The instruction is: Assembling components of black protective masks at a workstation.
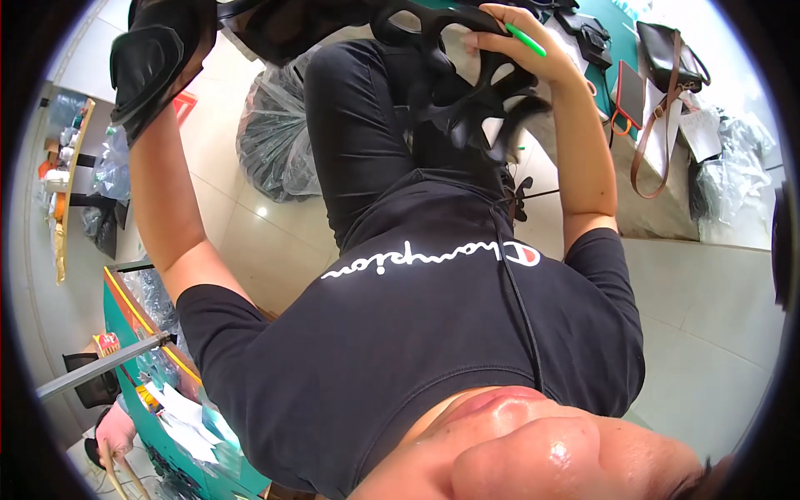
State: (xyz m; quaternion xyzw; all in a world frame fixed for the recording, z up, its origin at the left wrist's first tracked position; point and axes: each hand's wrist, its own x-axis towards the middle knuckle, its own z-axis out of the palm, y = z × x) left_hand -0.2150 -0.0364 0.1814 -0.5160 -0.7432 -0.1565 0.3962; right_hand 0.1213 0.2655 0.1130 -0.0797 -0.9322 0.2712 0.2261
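Note:
My right hand (521, 46) is closed at the top right, with a slim bright green stick-shaped tool (527, 40) between its fingers. Its fingertips are at a glossy black moulded piece (429, 29) with large curved openings, which spans above my knees. At the upper left, a rounded black end (150, 67) covers most of my left hand (200, 58). Only a strip of skin shows beside it, and those fingers are hidden. Whether both black parts are one piece I cannot make out.
A clear plastic bag (279, 137) with dark contents stands on the tiled floor left of my knee. On the right, a table bears a black handbag (667, 58) with a brown strap and a red-edged dark tablet (629, 96). Another person (117, 433) in pink is at the lower left.

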